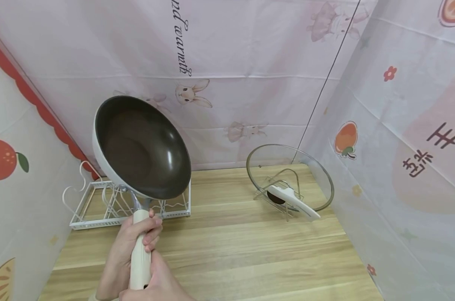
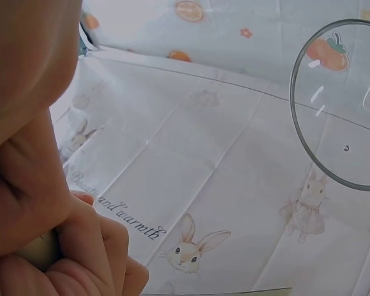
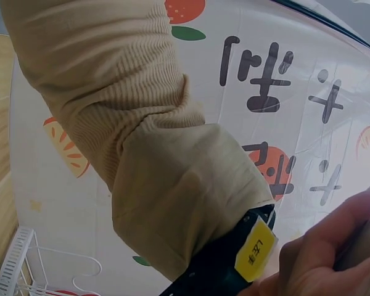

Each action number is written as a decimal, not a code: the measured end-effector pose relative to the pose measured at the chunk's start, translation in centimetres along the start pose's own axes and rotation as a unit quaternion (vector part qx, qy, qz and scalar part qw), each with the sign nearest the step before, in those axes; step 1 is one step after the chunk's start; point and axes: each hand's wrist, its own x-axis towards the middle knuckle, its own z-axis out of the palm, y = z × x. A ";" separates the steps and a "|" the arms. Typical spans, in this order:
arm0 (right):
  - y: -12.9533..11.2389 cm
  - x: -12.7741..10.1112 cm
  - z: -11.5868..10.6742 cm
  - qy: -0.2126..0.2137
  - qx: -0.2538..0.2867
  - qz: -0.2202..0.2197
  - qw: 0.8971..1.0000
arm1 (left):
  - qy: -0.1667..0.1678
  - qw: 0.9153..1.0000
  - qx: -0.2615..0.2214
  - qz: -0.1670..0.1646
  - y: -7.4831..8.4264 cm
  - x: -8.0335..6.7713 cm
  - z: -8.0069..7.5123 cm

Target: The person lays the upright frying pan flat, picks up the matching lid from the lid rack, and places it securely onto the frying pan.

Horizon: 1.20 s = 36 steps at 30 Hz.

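Observation:
A frying pan (image 1: 141,146), dark inside with a pale outer wall, is held up and tilted so its inside faces the head camera. Its cream handle (image 1: 140,267) points down towards the person. My left hand (image 1: 127,240) grips the handle near the metal neck, fingers wrapped round it. Lower down, at the handle's end, my right hand (image 1: 157,282) also holds it, partly cut off by the head view's bottom edge. In the left wrist view, curled fingers (image 2: 89,246) surround a small visible piece of the handle. A beige left sleeve (image 3: 154,135) fills much of the right wrist view.
Behind and below the pan stands a white wire rack (image 1: 95,223) on the wood-grain table (image 1: 227,255). To the right, a glass lid (image 1: 318,167) with a white handle leans upright in a small wire stand (image 1: 287,213). Printed cloth walls (image 1: 235,100) enclose the back and sides.

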 end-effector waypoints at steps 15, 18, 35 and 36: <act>-0.1 0.0 -0.2 0.017 -0.010 0.000 1.000 | -0.099 0.981 -0.169 -0.015 -0.5 0.6 -0.6; 0.0 0.0 -0.3 0.015 -0.014 -0.005 1.000 | -0.114 0.972 -0.204 -0.021 -0.6 0.7 -0.7; 1.1 0.0 -0.9 -0.006 -0.046 -0.063 0.997 | -0.163 0.945 -0.280 -0.032 -1.1 0.8 -1.0; 1.2 0.0 -1.0 -0.006 -0.046 -0.065 0.997 | -0.164 0.945 -0.282 -0.033 -1.1 0.8 -1.0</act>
